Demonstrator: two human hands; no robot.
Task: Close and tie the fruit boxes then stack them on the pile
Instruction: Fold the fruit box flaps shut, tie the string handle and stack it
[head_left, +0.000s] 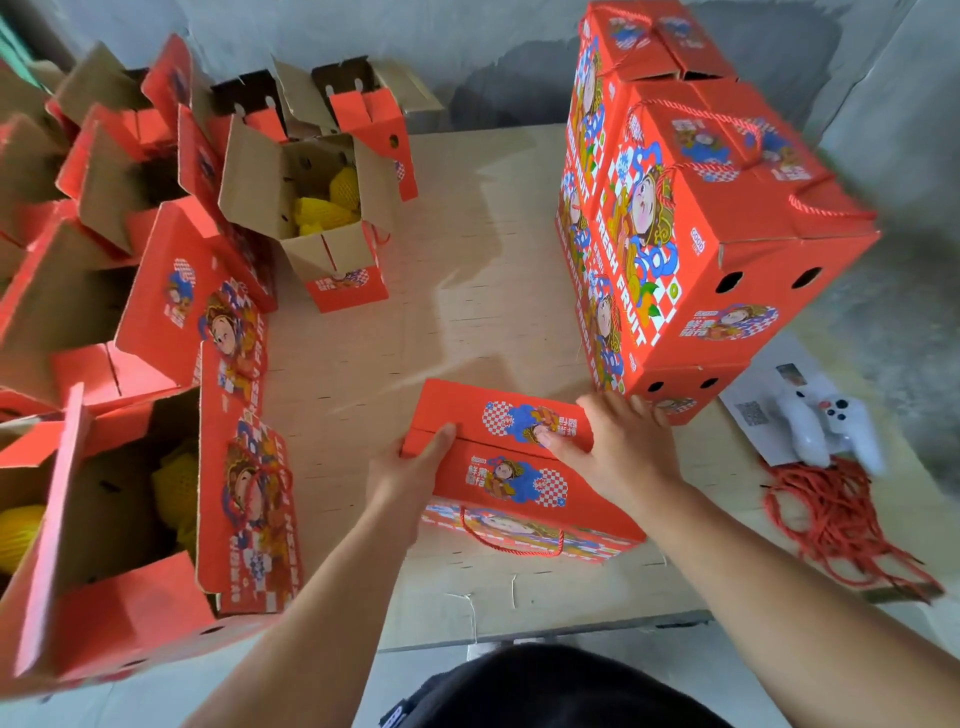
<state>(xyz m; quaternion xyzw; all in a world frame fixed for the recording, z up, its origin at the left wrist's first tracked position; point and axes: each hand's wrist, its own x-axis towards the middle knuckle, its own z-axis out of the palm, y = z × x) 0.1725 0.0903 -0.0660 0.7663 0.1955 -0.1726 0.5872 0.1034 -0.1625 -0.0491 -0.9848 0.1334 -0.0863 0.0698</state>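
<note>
Head view looks down on a red fruit box (498, 462) standing near the middle of a pale plywood board (467, 260), its two top flaps folded shut and meeting along a seam. Each flap carries a cartoon figure in blue and gold on a red-and-white chequered oval, with Chinese characters beside it that are too blurred to read. A twisted red cord handle (511, 543) hangs down its near face.

The left hand (410, 478) grips the left end of the lid, thumb curled over the top edge. The right hand (618, 447) lies flat on the far flap with fingers fairly straight, thumb pressing the printed oval.

Just right of the box, touching the right hand's fingertips, rises the pile of closed boxes (691, 234), corrugated card printed glossy red. "FRESH FRUIT" runs in white letters down the long side, beside a large cartoon face. Round holes are punched in the end panels, and red cord handles loop across the tops.

At far left, open boxes (311, 208) show plain brown corrugated insides, flaps standing up. Yellow foam-net fruit sleeves (332, 208) fill one; another near-left box holds more.

At near right lie a tangle of red cords (841, 525), a white game controller (831, 426) and a paper with a QR code (753, 413).
</note>
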